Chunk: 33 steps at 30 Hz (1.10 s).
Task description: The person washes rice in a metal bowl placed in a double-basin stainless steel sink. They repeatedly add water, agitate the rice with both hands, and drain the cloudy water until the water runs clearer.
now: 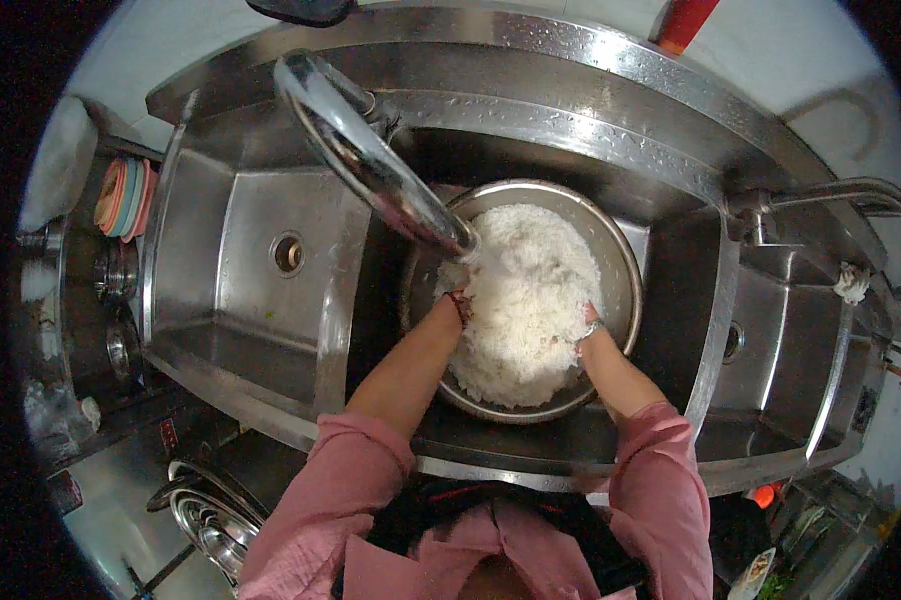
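A wide stainless steel bowl [633, 289] sits in the middle basin of a metal sink, holding a large mound of what looks like white rice [529, 322]. My left hand [458, 301] is sunk into the mound's left side, with a dark band at the wrist. Into the right side goes my right hand [588, 324], a bracelet around its wrist. The fingers of both hands are buried, so their grip is hidden. Over the bowl's upper left rim arches a thick chrome faucet [368, 157]; its spout ends just above the mound.
The left basin [270, 202] has a round drain [289, 253]. A second tap [758, 214] rises beside the right basin [765, 330]. Coloured plastic items [126, 199] stand on a shelf at far left. Metal bowls [214, 525] lie low on the left.
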Available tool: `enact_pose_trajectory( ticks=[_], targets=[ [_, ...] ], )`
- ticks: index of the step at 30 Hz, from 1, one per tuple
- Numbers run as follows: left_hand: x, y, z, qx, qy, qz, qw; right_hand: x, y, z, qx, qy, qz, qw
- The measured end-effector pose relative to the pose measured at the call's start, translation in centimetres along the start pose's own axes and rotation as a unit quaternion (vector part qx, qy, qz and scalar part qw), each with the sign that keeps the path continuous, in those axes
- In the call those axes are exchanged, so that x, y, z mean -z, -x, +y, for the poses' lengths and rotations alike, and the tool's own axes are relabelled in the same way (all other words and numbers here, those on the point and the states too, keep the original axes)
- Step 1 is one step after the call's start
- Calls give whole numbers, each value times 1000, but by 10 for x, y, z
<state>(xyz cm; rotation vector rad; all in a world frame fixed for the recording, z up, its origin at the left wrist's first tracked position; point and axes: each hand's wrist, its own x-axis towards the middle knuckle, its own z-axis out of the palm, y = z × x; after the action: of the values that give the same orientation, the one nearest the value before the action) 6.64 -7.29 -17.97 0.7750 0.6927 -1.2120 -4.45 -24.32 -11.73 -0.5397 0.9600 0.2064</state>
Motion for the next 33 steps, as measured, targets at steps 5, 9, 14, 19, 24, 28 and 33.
enact_pose_trajectory(
  ticks=[5, 9, 14, 19, 24, 28, 33],
  targets=[
    [-20, 2, -25, -16, 123, -205, 971, -12, -8, -9, 68, 45, -43, 996],
    [-20, 29, -10, -120, 29, -345, 930, -68, 41, -19, 99, 197, -22, 975],
    [-38, 130, -4, -145, 2, -48, 988, -11, 59, -21, 22, 91, 31, 995],
    [-5, 115, -37, -93, -38, -65, 993, 105, 41, 27, -95, 148, 144, 974],
    [57, 49, -72, -29, -103, 103, 989, 147, -30, 106, -20, 123, 160, 979],
    [96, -16, -104, 53, -93, 188, 976, 154, -48, 127, 10, 46, 148, 988],
    [105, -30, -103, 68, -11, 95, 993, 108, -41, 111, -22, -69, 70, 995]
  ],
)
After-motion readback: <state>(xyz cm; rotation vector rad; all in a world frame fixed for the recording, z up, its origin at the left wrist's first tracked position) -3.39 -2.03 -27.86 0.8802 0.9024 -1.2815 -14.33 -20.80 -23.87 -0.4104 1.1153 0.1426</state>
